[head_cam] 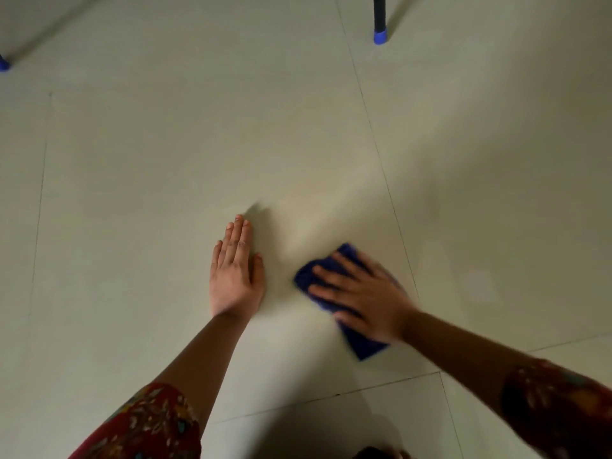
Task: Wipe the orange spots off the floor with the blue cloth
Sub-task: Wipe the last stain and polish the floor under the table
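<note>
Your right hand (361,293) lies flat on the cloth (362,346), fingers (328,271) spread and nearly straight, pressing it to the floor (198,144) rather than gripping it; the hand is blurred. The cloth is deep blue, folded into a thick oblong pad, its ends showing past your hand at top and bottom; it sits just left of a tile seam (397,233). Your left hand (235,276) rests palm-down on the floor near it, apart from it, fingers straight and together, holding nothing.

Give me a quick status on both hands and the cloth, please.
Left hand flat on floor, empty. Right hand pressing blue cloth down. No orange spots in sight. Black leg far off, not in the way.
</note>
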Available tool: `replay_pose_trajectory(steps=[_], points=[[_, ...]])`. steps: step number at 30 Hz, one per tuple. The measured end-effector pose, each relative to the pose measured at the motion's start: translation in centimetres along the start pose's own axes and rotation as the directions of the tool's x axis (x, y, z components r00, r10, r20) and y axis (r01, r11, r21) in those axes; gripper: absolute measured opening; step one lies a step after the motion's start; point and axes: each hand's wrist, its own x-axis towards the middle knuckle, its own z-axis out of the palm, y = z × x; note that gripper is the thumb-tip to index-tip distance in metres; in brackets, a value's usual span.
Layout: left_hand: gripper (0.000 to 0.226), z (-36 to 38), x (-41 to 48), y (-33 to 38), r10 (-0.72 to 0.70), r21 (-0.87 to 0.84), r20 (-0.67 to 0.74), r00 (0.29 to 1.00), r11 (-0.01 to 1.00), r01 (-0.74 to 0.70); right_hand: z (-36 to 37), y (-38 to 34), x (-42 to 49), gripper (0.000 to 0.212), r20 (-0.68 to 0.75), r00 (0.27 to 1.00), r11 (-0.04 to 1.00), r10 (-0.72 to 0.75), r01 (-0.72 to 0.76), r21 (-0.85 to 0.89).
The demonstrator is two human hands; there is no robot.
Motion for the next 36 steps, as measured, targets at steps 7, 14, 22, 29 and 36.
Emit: replay_pose_trajectory(steps=[7,14,22,29,36], points=[[0.056,-0.2,-3.2,0.8,-0.017,0.001,-0.035,0.999,1.0,0.017,-0.9,6.4,5.8,0.056,-0.127,0.774,0.784,0.621,-0.618,0.064],[0.057,-4.2,-5.6,-5.3,-0.201,0.076,-0.13,0.971,0.974,0.212,-0.1,-5.1,4.0,0.056,0.054,0.978,0.98,-0.2,0.199,0.031],[0.058,-5.3,-8.4,-9.0,-0.399,0.099,-0.161,0.903,0.904,0.417,-0.6,-6.4,17.3,0.058,-0.106,0.981,0.985,0.163,-0.157,0.069],[0.058,-5.1,-7.2,-8.1,-0.435,0.019,-0.178,0.883,0.896,0.445,-0.5,-4.8,22.3,0.056,-0.111,0.994,1.0,0.017,-0.015,0.021],[0.065,-5.0,-4.2,-7.8,-0.463,-0.059,-0.212,0.861,0.885,0.462,0.1,-10.1,24.0,0.057,-0.064,0.973,0.974,-0.22,0.223,0.04]])
